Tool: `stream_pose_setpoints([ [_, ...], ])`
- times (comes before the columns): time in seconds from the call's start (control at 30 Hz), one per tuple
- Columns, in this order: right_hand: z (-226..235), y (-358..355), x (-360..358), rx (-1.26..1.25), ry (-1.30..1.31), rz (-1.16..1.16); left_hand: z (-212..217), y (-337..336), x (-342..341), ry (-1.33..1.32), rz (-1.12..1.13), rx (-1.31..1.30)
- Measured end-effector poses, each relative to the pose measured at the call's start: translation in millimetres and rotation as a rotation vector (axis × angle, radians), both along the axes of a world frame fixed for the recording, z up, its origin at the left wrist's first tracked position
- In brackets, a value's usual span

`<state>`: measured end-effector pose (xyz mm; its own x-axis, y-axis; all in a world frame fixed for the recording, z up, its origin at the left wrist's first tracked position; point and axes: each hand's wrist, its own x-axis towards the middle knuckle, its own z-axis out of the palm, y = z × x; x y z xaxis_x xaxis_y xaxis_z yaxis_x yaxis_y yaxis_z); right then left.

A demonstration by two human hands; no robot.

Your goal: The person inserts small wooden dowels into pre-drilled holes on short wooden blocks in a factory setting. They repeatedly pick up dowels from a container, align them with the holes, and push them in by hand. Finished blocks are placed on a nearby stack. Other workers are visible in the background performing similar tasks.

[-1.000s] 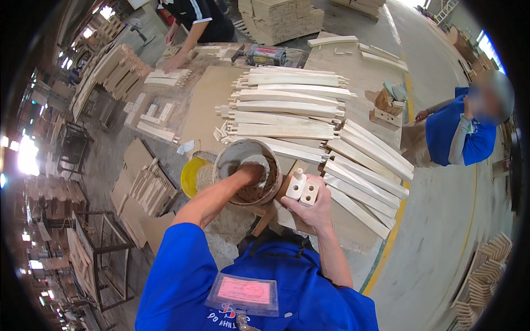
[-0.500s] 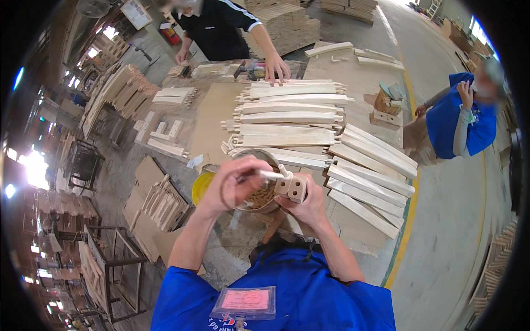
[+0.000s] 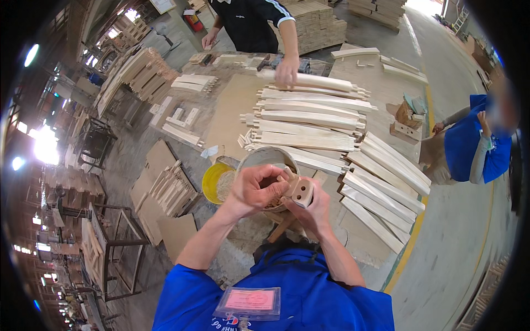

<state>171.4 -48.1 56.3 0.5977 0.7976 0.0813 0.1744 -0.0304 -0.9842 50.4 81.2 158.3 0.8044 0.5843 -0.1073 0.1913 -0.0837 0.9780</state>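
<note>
My right hand [image 3: 313,205] grips a pale wooden block [image 3: 301,192] with round holes in its facing side. Against the block's upper left, my left hand [image 3: 255,188] is closed in a pinch on a small wooden dowel [image 3: 290,174], partly hidden by the fingers. Both hands are over a grey bucket [image 3: 243,160] holding small wooden dowels, mostly covered by the hands. Touching its left side is a yellow tub [image 3: 212,182] with pale stuff inside.
Rows of wooden slats [image 3: 309,116] with tenoned ends lie ahead, with more slats [image 3: 381,190] at right. Across the table, a co-worker's hand [image 3: 287,71] holds a slat. Another person in blue [image 3: 469,143] stands at right. A metal-framed stand [image 3: 118,248] is at left.
My left hand has moved in to the block; the pale stick-like piece at its fingers no longer shows separately. The view has shifted. The co-worker's hand now lifts a slat.
</note>
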Motion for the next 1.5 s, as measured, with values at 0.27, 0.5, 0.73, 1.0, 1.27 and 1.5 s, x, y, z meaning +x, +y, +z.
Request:
stream_pose_setpoints([
  [0.27,-8.8,-1.0,2.3,0.062,-0.089,-0.017,-13.2,-20.2,7.5,-0.068,0.072,0.6],
  [0.5,-16.1,7.3,7.7,0.08,-0.116,-0.098,-18.9,-6.3,20.1,-0.117,0.001,0.383],
  [0.73,-16.9,-12.0,20.1,0.049,-0.048,-0.192,-143.7,99.5,35.1,0.427,-0.347,0.333],
  [1.0,-11.5,-26.5,15.3,0.114,0.085,-0.217,-284.1,116.7,46.5,0.879,-0.587,0.936],
  [1.27,-14.9,-26.2,12.1,0.156,-0.03,-0.203,-256.3,118.8,32.0,0.961,-0.255,0.693],
  [1.5,-16.6,-23.9,17.0,0.109,-0.091,-0.205,-256.7,91.9,56.4,1.072,-0.321,0.555],
])
